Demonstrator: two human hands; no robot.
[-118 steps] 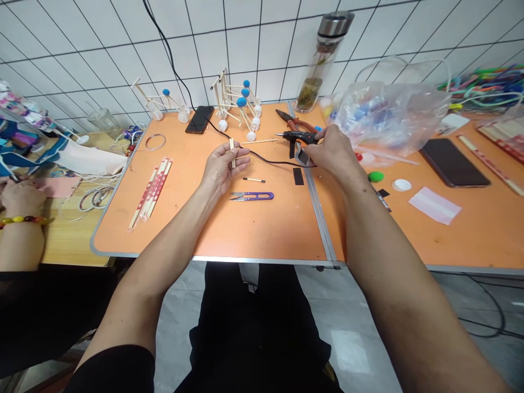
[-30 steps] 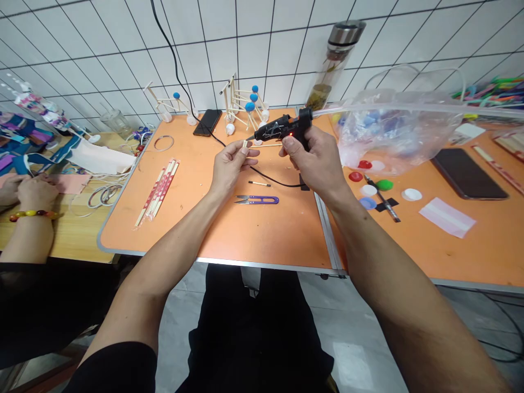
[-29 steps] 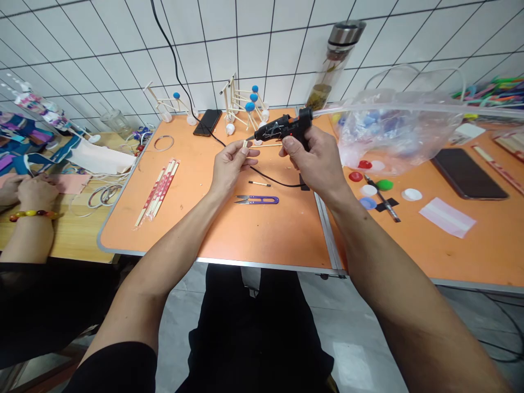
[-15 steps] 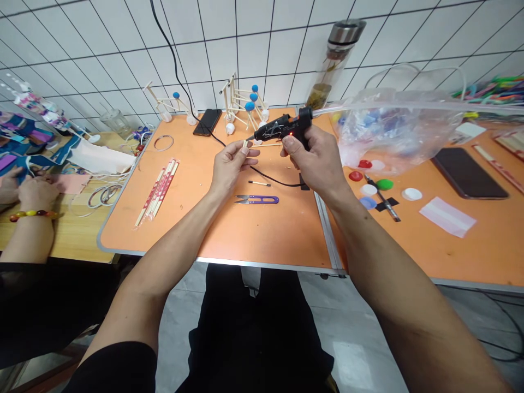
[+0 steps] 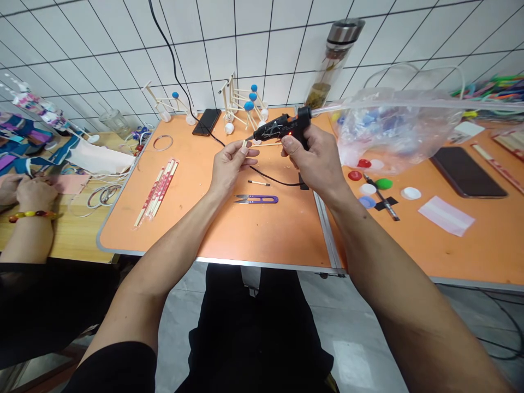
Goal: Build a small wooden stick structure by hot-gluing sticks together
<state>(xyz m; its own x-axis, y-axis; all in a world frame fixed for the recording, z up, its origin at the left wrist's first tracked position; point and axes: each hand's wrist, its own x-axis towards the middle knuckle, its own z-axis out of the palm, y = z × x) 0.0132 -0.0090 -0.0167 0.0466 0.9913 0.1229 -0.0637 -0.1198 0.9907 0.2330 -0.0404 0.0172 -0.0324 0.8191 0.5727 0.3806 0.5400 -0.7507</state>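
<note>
Right hand [image 5: 317, 161] gripping glue gun [image 5: 282, 126] above desk [image 5: 254, 234], nozzle just beside stick tip; left hand [image 5: 230, 165] fingers [image 5: 248, 153] pinching short wooden stick [image 5: 244, 144]; purple snips [image 5: 257, 199] below

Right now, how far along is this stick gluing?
Done: two stick models stand at the back of the table. In hand: the left hand holds short sticks; the right hand aims the lit glue gun at them. Left: the wrapped chopsticks lie unopened.
</note>
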